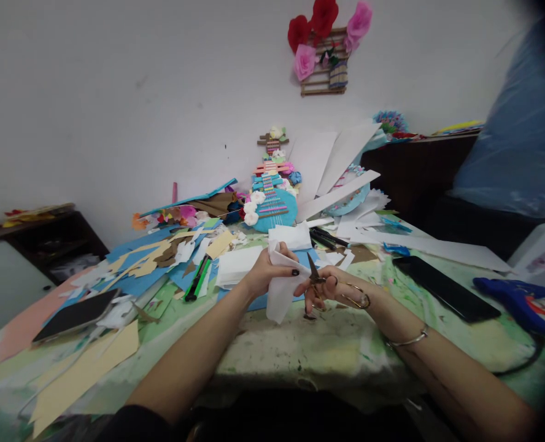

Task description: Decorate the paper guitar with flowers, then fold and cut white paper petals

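A piece of white paper [279, 298] hangs over the front of the table, gripped between the thumb and fingers of my left hand [272, 269]. In my right hand [324, 285] is a pair of scissors [315, 276], its blades pointing up and its gold-coloured handles by my palm and wrist. The blades stand just right of the paper; whether they touch it I cannot tell. Folded white paper [239, 268] lies on the table left of my left hand, and another white piece [289, 236] sits behind it.
A dark phone [445, 287] and a blue glue gun [516, 301] lie at right. To the left are a green utility knife [199, 278], paper scraps [162, 255] and another dark phone-like device [77, 314]. Black pens [328, 237] and a blue lute-shaped craft [277, 210] stand further back.
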A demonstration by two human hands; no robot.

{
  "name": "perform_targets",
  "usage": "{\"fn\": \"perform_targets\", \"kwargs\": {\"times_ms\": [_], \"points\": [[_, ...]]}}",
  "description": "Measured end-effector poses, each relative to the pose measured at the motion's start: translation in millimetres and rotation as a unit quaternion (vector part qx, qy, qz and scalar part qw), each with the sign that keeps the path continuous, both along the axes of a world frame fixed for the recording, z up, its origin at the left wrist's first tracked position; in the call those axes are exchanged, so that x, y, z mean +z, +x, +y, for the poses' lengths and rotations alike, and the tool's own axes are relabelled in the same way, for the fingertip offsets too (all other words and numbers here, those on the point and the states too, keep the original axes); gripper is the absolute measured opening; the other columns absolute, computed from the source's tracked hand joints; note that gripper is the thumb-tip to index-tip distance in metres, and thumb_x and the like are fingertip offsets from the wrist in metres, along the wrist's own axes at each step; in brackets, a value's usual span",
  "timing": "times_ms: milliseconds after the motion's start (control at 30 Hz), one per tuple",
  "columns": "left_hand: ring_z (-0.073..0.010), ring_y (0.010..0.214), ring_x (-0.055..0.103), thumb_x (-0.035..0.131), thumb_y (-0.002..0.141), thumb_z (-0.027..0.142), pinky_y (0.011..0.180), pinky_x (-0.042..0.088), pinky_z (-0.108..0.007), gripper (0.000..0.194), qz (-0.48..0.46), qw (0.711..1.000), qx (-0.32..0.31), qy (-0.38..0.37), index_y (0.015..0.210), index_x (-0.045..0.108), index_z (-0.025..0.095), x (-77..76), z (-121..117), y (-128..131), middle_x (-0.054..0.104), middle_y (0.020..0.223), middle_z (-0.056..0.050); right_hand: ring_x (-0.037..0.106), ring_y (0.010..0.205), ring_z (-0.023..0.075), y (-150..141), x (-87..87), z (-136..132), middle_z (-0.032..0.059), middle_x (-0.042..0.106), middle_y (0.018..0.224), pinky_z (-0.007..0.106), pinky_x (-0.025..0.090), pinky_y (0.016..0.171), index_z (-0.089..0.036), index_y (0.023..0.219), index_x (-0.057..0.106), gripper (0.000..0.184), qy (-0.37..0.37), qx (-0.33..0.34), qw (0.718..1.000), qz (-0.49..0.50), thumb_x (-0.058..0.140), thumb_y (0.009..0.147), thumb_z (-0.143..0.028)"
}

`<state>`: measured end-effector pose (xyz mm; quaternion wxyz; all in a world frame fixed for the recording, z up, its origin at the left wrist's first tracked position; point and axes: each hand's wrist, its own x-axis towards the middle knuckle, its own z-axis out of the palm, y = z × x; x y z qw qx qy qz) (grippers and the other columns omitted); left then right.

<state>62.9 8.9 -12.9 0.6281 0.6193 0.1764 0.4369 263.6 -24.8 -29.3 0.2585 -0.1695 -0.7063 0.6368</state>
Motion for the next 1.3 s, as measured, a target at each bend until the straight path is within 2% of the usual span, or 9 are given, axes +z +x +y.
{"fn": "perform_targets", "kwargs": {"times_ms": [200, 400, 533, 633, 800, 933, 1067, 1300], "points": [[-0.0103, 0.060, 0.054, 0.076, 0.055, 0.014, 0.055, 0.040, -0.021, 0.040, -0.004, 1.000, -0.021, -0.003, 0.070, 0.039, 0.017, 0.9, 0.6, -1.0, 0.060, 0.072, 0.002, 0.050, 0.060, 0.0113, 0.6, -0.3, -1.0, 0.0145, 0.069, 0.084, 0.027, 0.040, 0.059, -0.005, 0.109, 0.061, 0.057, -0.014, 0.007, 1.000, 0.011, 0.059, 0.075, -0.051], [-0.0105, 0.058, 0.054, 0.076, 0.055, 0.014, 0.055, 0.040, -0.022, 0.041, 0.021, 0.999, -0.039, -0.008, 0.068, 0.037, 0.018, -0.5, 3.6, -2.7, 0.062, 0.070, 0.000, 0.050, 0.061, 0.0112, 1.2, -4.3, 3.6, 0.0154, 0.068, 0.084, 0.026, 0.040, 0.060, -0.004, 0.111, 0.060, 0.066, 0.018, 0.017, 1.000, 0.014, 0.057, 0.075, -0.059], [-0.0098, 0.056, 0.053, 0.075, 0.056, 0.013, 0.053, 0.040, -0.021, 0.041, 0.025, 0.999, -0.030, 0.011, 0.066, 0.035, 0.018, -1.7, 6.1, -3.7, 0.064, 0.069, 0.000, 0.050, 0.061, 0.0116, -0.2, -6.8, 4.6, 0.0155, 0.068, 0.084, 0.026, 0.039, 0.058, -0.005, 0.110, 0.060, 0.065, 0.003, 0.034, 0.999, 0.033, 0.060, 0.073, -0.059], [-0.0101, 0.056, 0.054, 0.075, 0.055, 0.011, 0.053, 0.040, -0.021, 0.041, 0.013, 0.999, -0.024, 0.020, 0.065, 0.035, 0.018, -1.8, 6.9, -3.6, 0.064, 0.068, 0.000, 0.050, 0.060, 0.0115, -2.6, -5.6, 0.8, 0.0156, 0.068, 0.084, 0.026, 0.038, 0.057, -0.005, 0.108, 0.061, 0.069, -0.010, 0.028, 0.999, 0.044, 0.055, 0.074, -0.065], [-0.0151, 0.062, 0.060, 0.076, 0.052, 0.012, 0.056, 0.043, -0.024, 0.042, 0.010, 1.000, 0.000, 0.022, 0.062, 0.036, 0.017, -2.9, 6.4, -3.0, 0.067, 0.069, -0.003, 0.050, 0.059, 0.0115, -6.2, -3.5, -3.6, 0.0157, 0.067, 0.081, 0.026, 0.039, 0.056, -0.005, 0.105, 0.062, 0.076, -0.021, 0.026, 0.998, 0.049, 0.052, 0.071, -0.072], [-0.0149, 0.061, 0.060, 0.077, 0.052, 0.013, 0.054, 0.041, -0.023, 0.043, 0.013, 1.000, -0.002, 0.022, 0.062, 0.035, 0.017, -3.5, 6.5, -3.9, 0.067, 0.068, -0.002, 0.050, 0.052, 0.0116, -6.8, -5.6, -2.1, 0.0132, 0.067, 0.071, 0.024, 0.036, 0.049, -0.004, 0.098, 0.064, 0.067, -0.022, 0.032, 0.997, 0.059, 0.057, 0.072, -0.065], [-0.0141, 0.061, 0.059, 0.077, 0.055, 0.014, 0.054, 0.042, -0.023, 0.042, 0.021, 0.999, -0.011, 0.041, 0.062, 0.035, 0.017, -3.1, 8.2, -5.7, 0.066, 0.067, -0.002, 0.044, 0.040, 0.0082, -5.4, -8.8, -1.6, 0.0080, 0.061, 0.056, 0.021, 0.032, 0.040, -0.004, 0.082, 0.065, 0.069, -0.024, 0.007, 0.997, 0.073, 0.052, 0.071, -0.070], [-0.0095, 0.052, 0.051, 0.081, 0.051, 0.017, 0.049, 0.036, -0.020, 0.043, 0.052, 0.997, 0.039, 0.050, 0.062, 0.040, 0.016, -1.9, 13.1, -8.8, 0.053, 0.056, 0.005, 0.030, 0.027, 0.0046, -3.8, -10.2, 0.5, 0.0014, 0.051, 0.038, 0.018, 0.018, 0.029, -0.006, 0.069, 0.063, 0.067, 0.009, -0.062, 0.998, -0.004, 0.049, 0.071, -0.072]]}}
